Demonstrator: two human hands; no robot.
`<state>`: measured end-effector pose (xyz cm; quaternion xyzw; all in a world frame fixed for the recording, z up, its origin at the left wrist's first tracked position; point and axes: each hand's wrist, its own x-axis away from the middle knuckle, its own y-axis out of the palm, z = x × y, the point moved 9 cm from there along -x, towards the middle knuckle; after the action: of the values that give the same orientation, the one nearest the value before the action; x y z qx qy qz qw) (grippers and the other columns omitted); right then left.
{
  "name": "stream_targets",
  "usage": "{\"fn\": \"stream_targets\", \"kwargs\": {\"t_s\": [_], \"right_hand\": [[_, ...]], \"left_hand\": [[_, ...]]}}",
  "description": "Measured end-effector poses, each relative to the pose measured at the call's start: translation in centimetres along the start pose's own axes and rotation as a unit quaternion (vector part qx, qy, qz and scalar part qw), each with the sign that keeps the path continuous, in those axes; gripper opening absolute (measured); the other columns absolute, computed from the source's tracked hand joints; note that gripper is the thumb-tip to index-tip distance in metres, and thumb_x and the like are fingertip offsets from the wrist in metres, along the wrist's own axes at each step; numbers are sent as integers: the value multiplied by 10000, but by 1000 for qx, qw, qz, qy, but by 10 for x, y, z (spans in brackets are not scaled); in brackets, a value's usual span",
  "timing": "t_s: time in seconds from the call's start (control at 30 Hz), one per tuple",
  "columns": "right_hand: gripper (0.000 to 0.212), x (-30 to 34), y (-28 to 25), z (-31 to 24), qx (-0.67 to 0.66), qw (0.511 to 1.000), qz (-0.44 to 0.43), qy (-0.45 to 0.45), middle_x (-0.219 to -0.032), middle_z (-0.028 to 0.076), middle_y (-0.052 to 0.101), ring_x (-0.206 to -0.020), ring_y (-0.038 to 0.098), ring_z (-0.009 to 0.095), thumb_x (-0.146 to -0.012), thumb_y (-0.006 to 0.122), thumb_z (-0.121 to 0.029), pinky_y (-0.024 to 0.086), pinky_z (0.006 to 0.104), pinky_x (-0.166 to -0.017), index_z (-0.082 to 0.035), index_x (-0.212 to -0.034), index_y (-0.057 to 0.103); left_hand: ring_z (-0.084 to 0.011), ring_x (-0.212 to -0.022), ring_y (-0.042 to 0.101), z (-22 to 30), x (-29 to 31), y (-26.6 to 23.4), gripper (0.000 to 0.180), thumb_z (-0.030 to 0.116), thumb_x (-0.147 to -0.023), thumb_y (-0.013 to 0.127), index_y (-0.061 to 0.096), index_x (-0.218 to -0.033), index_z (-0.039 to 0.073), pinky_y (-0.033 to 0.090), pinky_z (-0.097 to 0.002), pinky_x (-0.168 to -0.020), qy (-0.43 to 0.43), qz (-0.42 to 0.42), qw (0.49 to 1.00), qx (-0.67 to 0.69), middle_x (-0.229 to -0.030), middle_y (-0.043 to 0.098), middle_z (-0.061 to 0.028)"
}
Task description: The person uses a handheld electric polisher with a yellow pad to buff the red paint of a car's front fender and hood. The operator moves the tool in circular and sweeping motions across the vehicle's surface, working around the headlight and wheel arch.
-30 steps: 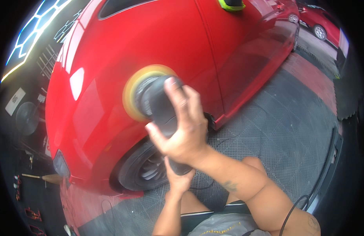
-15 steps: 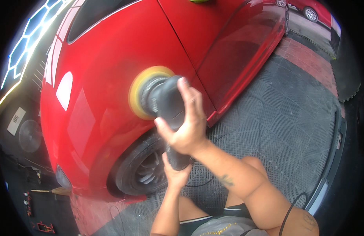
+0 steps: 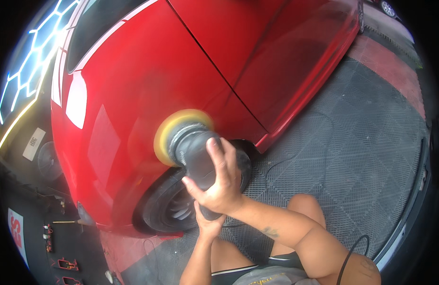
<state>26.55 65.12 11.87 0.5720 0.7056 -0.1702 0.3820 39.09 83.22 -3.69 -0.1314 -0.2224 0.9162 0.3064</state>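
A black electric polisher (image 3: 196,151) with a round yellow pad (image 3: 163,138) is pressed against the rear side panel of a red car (image 3: 129,90), just above the wheel arch. The pad's rim looks blurred. My right hand (image 3: 220,183) is laid over the polisher's head, its fingers curved along the top and its thumb on the near side. Below it, my left hand (image 3: 210,224) is wrapped round the handle, whose lower end shows between the two hands. Part of the car's rear wheel (image 3: 169,204) is hidden behind the polisher and my hands.
A dark cord (image 3: 332,137) loops over the grey grid floor tiles (image 3: 366,123). Another stretch of cord (image 3: 354,247) passes by my right upper arm. To the left are a fan (image 3: 49,160), a brush-like tool (image 3: 67,222) and bright hexagonal lights (image 3: 34,61).
Both hands have brought the polisher down along the panel, closer to the wheel arch. My view has tilted slightly, showing more of the left wall. The grip of each hand looks the same.
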Motion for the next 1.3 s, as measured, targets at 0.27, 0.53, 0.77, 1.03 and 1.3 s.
{"fn": "stream_targets", "kwargs": {"t_s": [0.27, 0.53, 0.77, 1.03, 1.3], "right_hand": [[1141, -42, -39, 37, 44, 998, 43, -19, -1483, 318, 505, -1313, 590, 490, -740, 941, -136, 536, 541, -1093, 19, -1696, 337], [1143, -62, -56, 66, -29, 999, 32, 32, -1591, 284, 454, -1422, 542, 407, -771, 892, -74, 443, 512, -1223, 63, -1708, 252], [1167, -35, -42, 49, 19, 1000, 23, 11, -1521, 291, 484, -1366, 542, 444, -735, 912, -83, 447, 560, -1187, 82, -1695, 269], [1182, -30, -44, 17, -18, 1000, -5, -7, -1643, 261, 392, -1458, 514, 364, -805, 880, -69, 426, 477, -1244, 60, -1729, 156], [1183, -36, -39, -32, -11, 999, -46, 4, -1648, 278, 351, -1513, 439, 381, -860, 831, -59, 354, 498, -1288, 13, -1751, 57]], "left_hand": [[-292, -1101, 772, 41, -26, 44, 802, 130, -782, 894, 466, -1456, 53, 599, -430, -978, -5, -19, 997, -74, -1193, 770, -189], [-429, -1199, 754, 70, -36, 72, 778, 99, -796, 814, 456, -1487, 79, 579, -477, -1039, -71, -52, 993, -82, -1218, 761, -262], [-368, -1177, 771, 46, -23, 48, 742, 108, -799, 838, 478, -1446, 54, 588, -449, -1021, -84, -52, 992, -74, -1208, 768, -231], [-389, -1113, 784, 52, -6, 47, 713, 110, -780, 844, 513, -1411, 89, 596, -460, -980, -39, -59, 997, -31, -1178, 773, -201], [-472, -1070, 779, 60, 11, 41, 736, 137, -791, 849, 464, -1417, 125, 618, -513, -927, 3, -53, 998, 34, -1101, 796, -222]]}}
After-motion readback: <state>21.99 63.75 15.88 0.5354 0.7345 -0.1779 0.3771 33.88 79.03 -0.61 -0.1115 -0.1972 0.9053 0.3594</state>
